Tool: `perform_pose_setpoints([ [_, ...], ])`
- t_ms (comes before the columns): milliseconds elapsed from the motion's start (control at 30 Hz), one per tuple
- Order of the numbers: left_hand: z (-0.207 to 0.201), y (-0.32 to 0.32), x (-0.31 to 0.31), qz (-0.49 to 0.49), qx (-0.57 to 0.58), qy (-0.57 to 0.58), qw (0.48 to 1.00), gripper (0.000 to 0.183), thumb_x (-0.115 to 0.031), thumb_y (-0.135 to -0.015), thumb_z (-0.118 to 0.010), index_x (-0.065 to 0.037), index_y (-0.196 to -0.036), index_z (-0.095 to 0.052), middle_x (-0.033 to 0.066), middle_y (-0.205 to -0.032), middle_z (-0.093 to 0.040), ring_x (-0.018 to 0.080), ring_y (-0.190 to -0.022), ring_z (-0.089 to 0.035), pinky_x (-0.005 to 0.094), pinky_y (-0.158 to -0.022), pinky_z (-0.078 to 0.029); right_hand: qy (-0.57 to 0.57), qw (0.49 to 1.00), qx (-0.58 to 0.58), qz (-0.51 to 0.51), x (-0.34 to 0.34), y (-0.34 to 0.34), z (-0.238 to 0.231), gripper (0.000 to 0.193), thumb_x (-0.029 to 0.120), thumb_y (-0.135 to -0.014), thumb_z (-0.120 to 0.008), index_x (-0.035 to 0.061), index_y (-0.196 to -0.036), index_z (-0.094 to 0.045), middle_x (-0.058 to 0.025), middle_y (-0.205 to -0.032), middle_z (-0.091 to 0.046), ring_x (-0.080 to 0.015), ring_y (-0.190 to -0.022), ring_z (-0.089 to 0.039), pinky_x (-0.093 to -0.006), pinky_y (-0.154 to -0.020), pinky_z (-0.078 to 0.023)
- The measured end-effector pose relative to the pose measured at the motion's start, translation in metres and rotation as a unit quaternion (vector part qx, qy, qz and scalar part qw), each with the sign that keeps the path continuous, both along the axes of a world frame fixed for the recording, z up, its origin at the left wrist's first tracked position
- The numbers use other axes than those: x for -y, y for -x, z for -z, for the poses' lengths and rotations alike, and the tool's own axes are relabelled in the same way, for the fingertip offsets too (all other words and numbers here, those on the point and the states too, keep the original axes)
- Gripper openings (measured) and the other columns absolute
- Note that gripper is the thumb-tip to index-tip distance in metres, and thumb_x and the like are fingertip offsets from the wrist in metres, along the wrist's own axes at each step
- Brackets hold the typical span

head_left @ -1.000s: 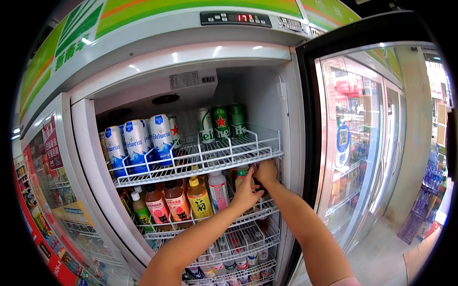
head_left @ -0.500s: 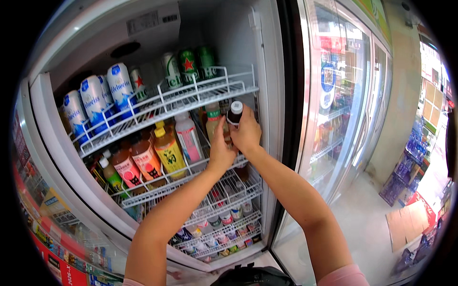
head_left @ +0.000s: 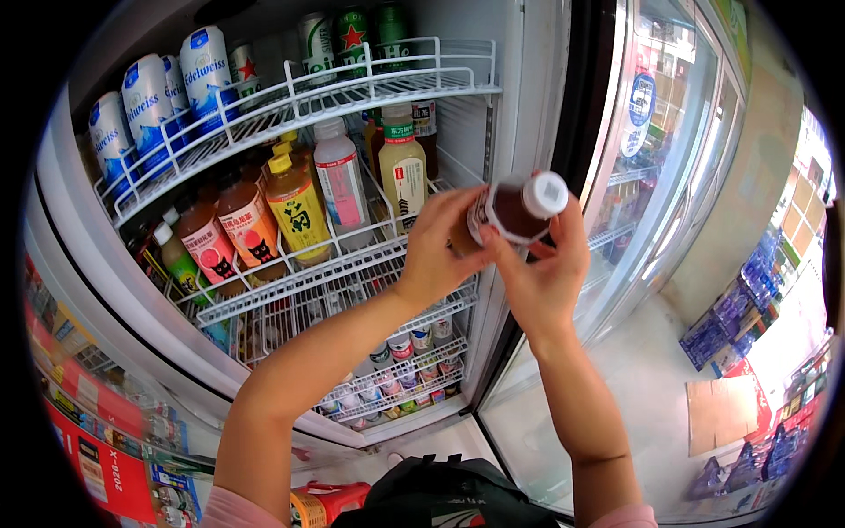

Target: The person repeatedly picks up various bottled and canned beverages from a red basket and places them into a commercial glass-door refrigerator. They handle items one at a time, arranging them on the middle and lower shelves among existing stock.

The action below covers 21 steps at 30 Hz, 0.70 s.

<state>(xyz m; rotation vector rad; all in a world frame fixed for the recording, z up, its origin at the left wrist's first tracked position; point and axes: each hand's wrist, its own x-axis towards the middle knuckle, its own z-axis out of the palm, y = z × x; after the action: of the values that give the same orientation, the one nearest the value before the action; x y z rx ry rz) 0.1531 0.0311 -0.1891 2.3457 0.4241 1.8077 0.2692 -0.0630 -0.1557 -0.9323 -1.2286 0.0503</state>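
A brown drink bottle (head_left: 513,211) with a white cap is tilted, its cap toward the upper right, in front of the cooler's right edge. My left hand (head_left: 436,251) is closed around its lower part. My right hand (head_left: 553,277) grips it near the shoulder, fingers partly behind it. Behind my left hand, a bottle of pale yellow drink (head_left: 403,172) with a green neck band stands at the right of the second shelf. To its left are a clear bottle with a pink label (head_left: 341,180) and a yellow-labelled bottle (head_left: 297,207).
White and blue cans (head_left: 209,77) and green cans (head_left: 352,40) stand on the wire top shelf (head_left: 299,101). Peach-labelled bottles (head_left: 248,224) fill the second shelf's left. Small cups (head_left: 400,348) sit lower down. The open glass door (head_left: 616,238) is at the right, with flattened cardboard (head_left: 722,414) beyond.
Both hands have brought the brown bottle out from the second shelf, rightward and toward me, tilting it. The pale yellow bottle behind is now more exposed. My view has shifted.
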Motion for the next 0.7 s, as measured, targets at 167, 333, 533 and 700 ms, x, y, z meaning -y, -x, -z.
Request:
perform_pose_setpoints([
  [167,0.068,-0.007,0.000,-0.006,0.018,0.156,0.988,0.064,-0.018,-0.068,-0.079,-0.006,-0.124,-0.052,0.0143,-0.115,-0.057,0.0339,-0.108,-0.054,0.0402,-0.091,-0.044,0.077,0.997,0.007,0.007,-0.013,-0.007,0.056,0.062,0.007,-0.069,-0.080,0.0065,-0.124,-0.051,-0.0085,-0.114,-0.059,-0.0219,-0.102,-0.061,-0.0318,-0.075,-0.052],
  [333,0.114,-0.011,-0.011,-0.084,0.046,0.169,0.981,0.060,-0.012,-0.068,-0.077,-0.004,-0.121,-0.051,0.0152,-0.117,-0.056,0.0354,-0.108,-0.054,0.0406,-0.091,-0.044,0.085,0.996,0.030,0.006,-0.043,-0.001,0.107,0.065,0.004,-0.072,-0.078,0.0063,-0.129,-0.047,-0.0099,-0.119,-0.057,-0.0219,-0.108,-0.058,-0.0326,-0.081,-0.050],
  [533,0.154,-0.010,-0.030,-0.179,0.029,0.209,0.961,0.056,-0.008,-0.065,-0.075,-0.006,-0.118,-0.056,0.0150,-0.115,-0.058,0.0360,-0.106,-0.054,0.0408,-0.091,-0.043,0.071,0.996,0.051,0.022,-0.085,0.003,0.158,0.067,0.010,-0.069,-0.079,0.0039,-0.127,-0.045,-0.0181,-0.124,-0.054,-0.0374,-0.112,-0.056,-0.0386,-0.092,-0.047],
  [700,0.167,-0.004,-0.045,-0.222,-0.001,0.235,0.946,0.056,-0.009,-0.065,-0.076,-0.006,-0.117,-0.058,0.0147,-0.114,-0.060,0.0359,-0.106,-0.053,0.0415,-0.093,-0.043,0.113,0.989,0.078,0.054,-0.100,0.009,0.162,0.065,0.011,-0.071,-0.078,0.0067,-0.127,-0.045,-0.0157,-0.123,-0.055,-0.0376,-0.111,-0.055,-0.0400,-0.090,-0.046],
])
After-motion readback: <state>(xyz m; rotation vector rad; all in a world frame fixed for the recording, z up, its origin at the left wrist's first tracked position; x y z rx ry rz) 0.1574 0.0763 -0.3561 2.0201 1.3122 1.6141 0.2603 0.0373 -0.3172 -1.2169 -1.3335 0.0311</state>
